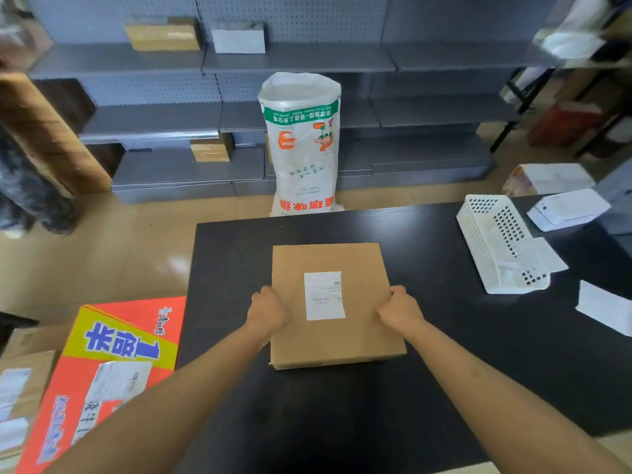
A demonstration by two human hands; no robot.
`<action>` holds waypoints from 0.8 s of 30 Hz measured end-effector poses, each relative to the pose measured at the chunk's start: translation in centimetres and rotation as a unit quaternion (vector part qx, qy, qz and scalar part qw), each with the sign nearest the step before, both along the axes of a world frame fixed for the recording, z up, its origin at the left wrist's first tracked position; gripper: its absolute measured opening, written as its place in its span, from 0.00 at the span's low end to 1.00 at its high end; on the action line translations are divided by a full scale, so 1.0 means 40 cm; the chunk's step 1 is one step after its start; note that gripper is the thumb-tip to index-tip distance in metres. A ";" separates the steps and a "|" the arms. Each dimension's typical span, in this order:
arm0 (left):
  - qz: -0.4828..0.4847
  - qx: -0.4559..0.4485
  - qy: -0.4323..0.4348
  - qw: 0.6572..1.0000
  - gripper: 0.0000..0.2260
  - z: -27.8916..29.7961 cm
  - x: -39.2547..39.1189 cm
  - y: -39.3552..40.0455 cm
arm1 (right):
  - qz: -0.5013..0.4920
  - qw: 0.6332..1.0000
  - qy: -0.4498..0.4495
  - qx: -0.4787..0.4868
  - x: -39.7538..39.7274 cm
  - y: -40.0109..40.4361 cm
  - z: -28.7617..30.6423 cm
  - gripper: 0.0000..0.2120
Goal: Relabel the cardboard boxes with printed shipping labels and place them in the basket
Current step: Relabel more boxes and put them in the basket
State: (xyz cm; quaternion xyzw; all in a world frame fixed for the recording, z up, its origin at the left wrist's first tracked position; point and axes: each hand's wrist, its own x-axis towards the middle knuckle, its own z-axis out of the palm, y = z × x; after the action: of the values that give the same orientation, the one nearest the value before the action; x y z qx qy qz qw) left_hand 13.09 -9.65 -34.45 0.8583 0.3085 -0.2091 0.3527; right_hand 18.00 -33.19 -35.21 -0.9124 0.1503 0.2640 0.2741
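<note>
Both arms reach forward — left hand (267, 311) and right hand (400, 309) curled, gripping.

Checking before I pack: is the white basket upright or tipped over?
Tipped over: the white basket lies on its side on the black table, its perforated wall facing up.

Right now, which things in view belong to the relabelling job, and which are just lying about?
Part of the job:
- cardboard box, held at its sides by the left hand and right hand
- shipping label on its top
- white basket, lying on its side
- white label printer

Lying about:
- woven sack on the floor
- orange carton
- boxes on the shelves
</note>
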 end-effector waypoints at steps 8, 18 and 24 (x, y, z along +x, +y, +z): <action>0.026 -0.019 -0.010 0.999 0.19 -0.008 0.025 -0.261 | 0.008 1.000 0.000 0.019 0.049 -0.258 -0.012 0.18; 0.057 -0.051 -0.052 0.996 0.22 -0.053 0.034 -0.424 | 0.022 0.999 -0.019 0.038 0.100 -0.442 -0.041 0.11; 0.067 -0.056 -0.053 0.995 0.21 -0.073 0.036 -0.419 | 0.016 0.998 -0.029 0.061 0.090 -0.448 -0.056 0.15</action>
State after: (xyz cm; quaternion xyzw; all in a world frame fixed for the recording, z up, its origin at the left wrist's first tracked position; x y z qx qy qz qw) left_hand 14.53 -26.40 -37.36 0.8244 0.3340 -0.1567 0.4292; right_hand 21.59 -51.12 -37.47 -0.9036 0.1115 0.2504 0.3292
